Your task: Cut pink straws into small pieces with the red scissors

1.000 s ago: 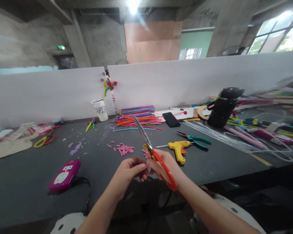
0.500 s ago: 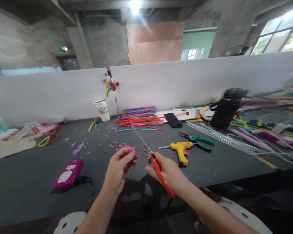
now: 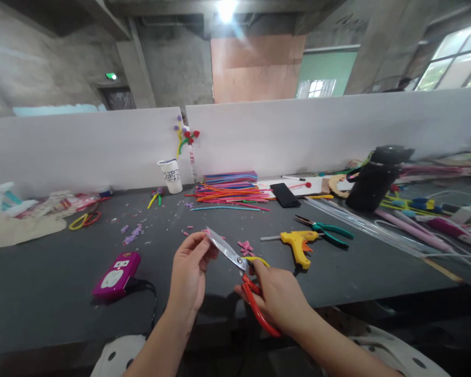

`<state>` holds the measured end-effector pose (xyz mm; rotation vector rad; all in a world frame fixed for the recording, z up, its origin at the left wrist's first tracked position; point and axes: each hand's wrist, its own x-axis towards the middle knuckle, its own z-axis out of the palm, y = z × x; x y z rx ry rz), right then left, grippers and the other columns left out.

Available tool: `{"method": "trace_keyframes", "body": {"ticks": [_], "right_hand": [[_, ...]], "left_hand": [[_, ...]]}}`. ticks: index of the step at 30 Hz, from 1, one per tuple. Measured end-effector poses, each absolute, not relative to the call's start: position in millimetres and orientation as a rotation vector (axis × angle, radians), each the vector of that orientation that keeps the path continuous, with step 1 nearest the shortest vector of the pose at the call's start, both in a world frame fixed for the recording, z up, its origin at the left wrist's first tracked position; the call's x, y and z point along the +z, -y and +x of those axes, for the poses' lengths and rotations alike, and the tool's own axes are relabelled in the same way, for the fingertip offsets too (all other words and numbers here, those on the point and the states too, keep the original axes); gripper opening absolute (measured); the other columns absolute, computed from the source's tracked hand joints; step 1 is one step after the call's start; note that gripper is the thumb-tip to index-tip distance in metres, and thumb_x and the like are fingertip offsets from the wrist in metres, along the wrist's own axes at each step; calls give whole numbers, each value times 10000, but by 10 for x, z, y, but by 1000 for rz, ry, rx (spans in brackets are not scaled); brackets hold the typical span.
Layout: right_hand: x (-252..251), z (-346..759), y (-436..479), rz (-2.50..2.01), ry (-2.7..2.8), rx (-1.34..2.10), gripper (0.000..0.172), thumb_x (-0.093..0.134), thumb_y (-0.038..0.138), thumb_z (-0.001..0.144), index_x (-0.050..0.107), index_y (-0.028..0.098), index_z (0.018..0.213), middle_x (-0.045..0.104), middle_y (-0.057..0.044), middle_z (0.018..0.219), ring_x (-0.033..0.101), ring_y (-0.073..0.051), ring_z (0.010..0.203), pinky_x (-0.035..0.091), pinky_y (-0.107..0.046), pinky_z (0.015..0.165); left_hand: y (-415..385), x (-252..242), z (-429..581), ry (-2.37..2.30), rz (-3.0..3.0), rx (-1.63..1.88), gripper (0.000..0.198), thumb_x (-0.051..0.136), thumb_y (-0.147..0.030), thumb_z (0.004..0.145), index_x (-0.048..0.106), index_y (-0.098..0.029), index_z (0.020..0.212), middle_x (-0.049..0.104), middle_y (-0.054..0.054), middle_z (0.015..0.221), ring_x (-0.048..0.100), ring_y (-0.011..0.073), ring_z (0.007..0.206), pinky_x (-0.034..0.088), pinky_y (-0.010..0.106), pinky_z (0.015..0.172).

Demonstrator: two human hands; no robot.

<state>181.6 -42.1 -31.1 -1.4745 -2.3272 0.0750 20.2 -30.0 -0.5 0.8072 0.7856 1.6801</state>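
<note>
While the scissors (image 3: 235,262) were gripped by their red handles in the right hand (image 3: 277,298), fingers closed through the loops, the blades were pointed up and left, tips reaching the left hand (image 3: 190,272). A small pink piece (image 3: 209,231) was pinched at the left fingertips, right against the blade tips; whether the blades were parted could not be told. Both hands were held just above the near edge of the dark table (image 3: 43,283). Pink scraps (image 3: 245,247) were scattered on the table just beyond the scissors. Containers: a white paper cup (image 3: 171,176) was stood upright by the white partition, contents hidden; a black jug (image 3: 372,178) was stood to the right, lid on, contents not visible. A stack of coloured sticks (image 3: 227,189) was laid between them, with a black phone (image 3: 284,194) just beside it. A yellow glue gun (image 3: 298,244) and green-handled pliers (image 3: 325,230) were laid near each other, right of the hands. A magenta power strip (image 3: 116,267) was set to the left.
</note>
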Motion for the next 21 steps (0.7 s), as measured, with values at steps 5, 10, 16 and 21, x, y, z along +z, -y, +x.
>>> {"method": "trace_keyframes", "body": {"ticks": [5, 10, 16, 21], "right_hand": [[-323, 1794, 420, -1460, 2323, 42, 329, 379, 481, 785, 472, 167, 810, 613, -41, 660, 574, -188, 575, 264, -248, 486], [-327, 1784, 407, -1463, 2311, 46, 317, 369, 473, 794, 471, 173, 821, 616, -40, 675, 580, -189, 589, 276, -247, 489], [-319, 1782, 401, -1447, 2301, 55, 327, 375, 483, 791, 478, 172, 804, 618, -42, 670, 580, -182, 577, 282, -242, 493], [-319, 1781, 410, -1461, 2323, 38, 361, 347, 501, 800, 485, 167, 804, 618, -49, 664, 581, -184, 572, 284, -243, 488]], "left_hand": [[294, 0, 215, -792, 774, 1703, 37, 603, -161, 658, 613, -178, 688, 630, -21, 665, 529, 65, 567, 418, 172, 564], [287, -13, 233, -787, 786, 1713, 41, 602, -168, 663, 616, -180, 699, 619, -22, 673, 527, 61, 577, 419, 168, 574], [281, -18, 244, -787, 758, 1707, 42, 615, -178, 650, 615, -177, 692, 621, -17, 679, 525, 60, 565, 420, 169, 564], [279, -22, 243, -764, 742, 1697, 37, 612, -168, 658, 616, -172, 694, 617, -21, 683, 525, 51, 577, 421, 155, 573]]}}
